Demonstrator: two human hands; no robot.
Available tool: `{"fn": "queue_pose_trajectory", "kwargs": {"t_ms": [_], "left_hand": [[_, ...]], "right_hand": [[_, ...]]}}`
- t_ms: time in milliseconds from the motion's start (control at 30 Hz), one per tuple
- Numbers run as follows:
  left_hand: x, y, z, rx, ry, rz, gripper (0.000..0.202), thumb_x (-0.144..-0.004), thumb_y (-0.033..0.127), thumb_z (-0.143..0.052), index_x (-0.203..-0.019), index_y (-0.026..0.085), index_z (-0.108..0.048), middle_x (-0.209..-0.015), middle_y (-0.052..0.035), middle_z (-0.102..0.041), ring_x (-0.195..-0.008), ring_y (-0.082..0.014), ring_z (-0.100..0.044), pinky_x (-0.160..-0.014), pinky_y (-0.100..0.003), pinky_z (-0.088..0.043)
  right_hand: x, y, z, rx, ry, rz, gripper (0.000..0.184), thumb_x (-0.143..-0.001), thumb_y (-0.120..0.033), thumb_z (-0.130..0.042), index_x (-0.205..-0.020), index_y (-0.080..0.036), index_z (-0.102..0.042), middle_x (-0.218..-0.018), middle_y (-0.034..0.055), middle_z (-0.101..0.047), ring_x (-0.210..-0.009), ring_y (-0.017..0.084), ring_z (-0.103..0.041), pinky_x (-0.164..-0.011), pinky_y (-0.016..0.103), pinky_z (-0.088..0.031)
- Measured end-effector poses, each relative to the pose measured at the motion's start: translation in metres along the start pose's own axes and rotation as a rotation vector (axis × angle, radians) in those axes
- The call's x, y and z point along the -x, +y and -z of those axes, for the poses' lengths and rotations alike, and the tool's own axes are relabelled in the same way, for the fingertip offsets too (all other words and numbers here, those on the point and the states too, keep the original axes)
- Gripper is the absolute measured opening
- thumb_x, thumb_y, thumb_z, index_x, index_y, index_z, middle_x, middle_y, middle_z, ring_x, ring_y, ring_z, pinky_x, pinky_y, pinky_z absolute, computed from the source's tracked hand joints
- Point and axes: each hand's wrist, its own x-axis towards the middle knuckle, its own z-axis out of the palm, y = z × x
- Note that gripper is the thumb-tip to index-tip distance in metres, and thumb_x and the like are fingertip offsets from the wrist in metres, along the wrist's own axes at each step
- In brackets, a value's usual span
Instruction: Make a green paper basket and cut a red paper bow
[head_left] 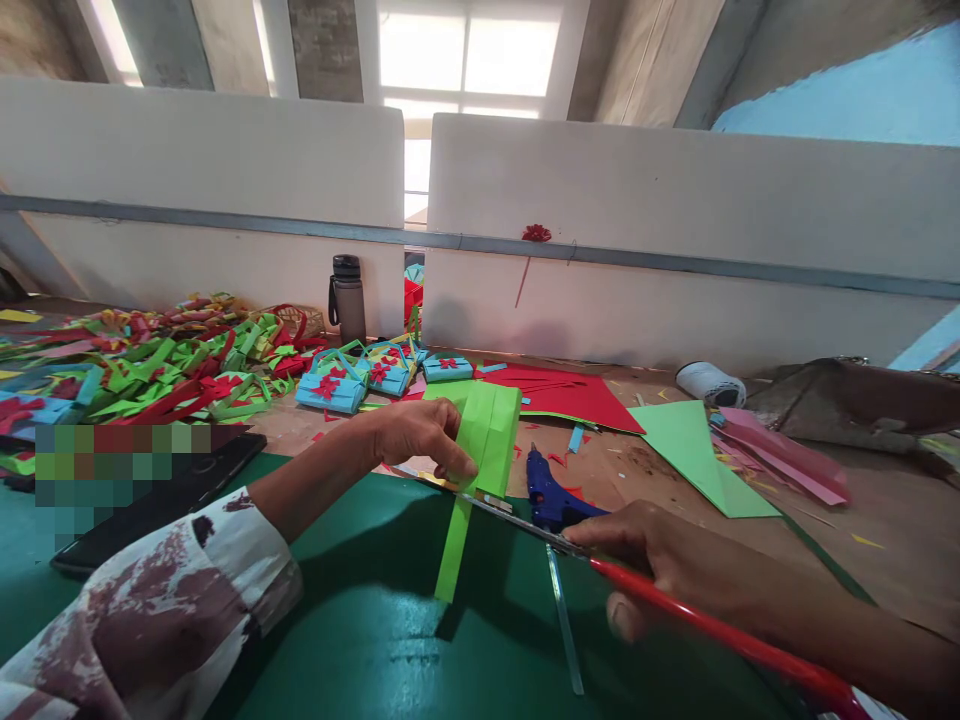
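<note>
My left hand (424, 435) pinches a folded light-green paper piece (491, 430) over the green mat (360, 620). My right hand (637, 560) is closed around a long red-handled blade (675, 605); whether it has a second blade I cannot make out. Its thin metal edge runs up to the paper's lower end, close to my left fingertips. Below that edge hangs a narrow green paper strip (454, 555). Just beyond my right hand lies a blue glue gun (551, 490), with a clear glue stick (564, 620) nearer me on the mat.
Small blue paper bags (330, 388) with red bows stand behind, beside a heap of coloured strips (187, 365). A dark bottle (347, 300) stands by the white partition. Red paper (562, 395), green sheets (697, 450) and a thread roll (709, 384) lie right. A black phone (180, 495) lies left.
</note>
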Motion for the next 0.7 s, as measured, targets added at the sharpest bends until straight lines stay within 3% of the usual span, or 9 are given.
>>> {"fn": "queue_pose_trajectory", "kwargs": {"t_ms": [233,433,533,700], "left_hand": [[-0.001,0.000,0.000,-0.005,0.005,0.010,0.023,-0.054,0.026,-0.072,-0.040,0.013,-0.058,-0.041,0.0008,-0.053,-0.041,-0.0087,-0.044,-0.045,-0.023,-0.034],[-0.001,0.001,-0.002,0.001,-0.004,0.028,0.019,-0.053,0.024,-0.071,-0.043,0.013,-0.060,-0.042,0.0005,-0.054,-0.043,-0.0097,-0.046,-0.045,-0.023,-0.034],[0.000,0.002,-0.003,0.001,0.003,0.034,0.020,-0.053,0.024,-0.072,-0.042,0.012,-0.060,-0.042,0.0006,-0.054,-0.042,-0.0091,-0.045,-0.045,-0.023,-0.033],[-0.001,0.001,0.001,0.027,0.043,0.023,0.021,-0.053,0.024,-0.073,-0.042,0.013,-0.060,-0.041,0.0002,-0.054,-0.042,-0.0095,-0.045,-0.047,-0.023,-0.033]], "right_hand": [[-0.001,0.013,-0.004,0.004,0.005,-0.007,0.021,-0.072,-0.032,-0.066,-0.087,-0.019,-0.063,-0.056,-0.0083,-0.038,-0.053,0.007,-0.033,-0.047,0.019,-0.023],[0.002,-0.012,-0.005,0.099,0.020,-0.128,0.010,-0.071,-0.026,-0.065,-0.073,-0.016,-0.061,-0.052,-0.0084,-0.038,-0.050,0.006,-0.033,-0.046,0.019,-0.022],[0.003,-0.016,-0.005,0.083,0.011,-0.143,0.012,-0.072,-0.027,-0.063,-0.075,-0.016,-0.061,-0.052,-0.0077,-0.045,-0.051,0.007,-0.040,-0.047,0.020,-0.023],[0.003,0.001,-0.011,0.107,0.044,-0.082,0.013,-0.069,-0.025,-0.064,-0.081,-0.019,-0.064,-0.062,-0.0062,-0.058,-0.059,0.011,-0.049,-0.052,0.019,-0.030]]}}
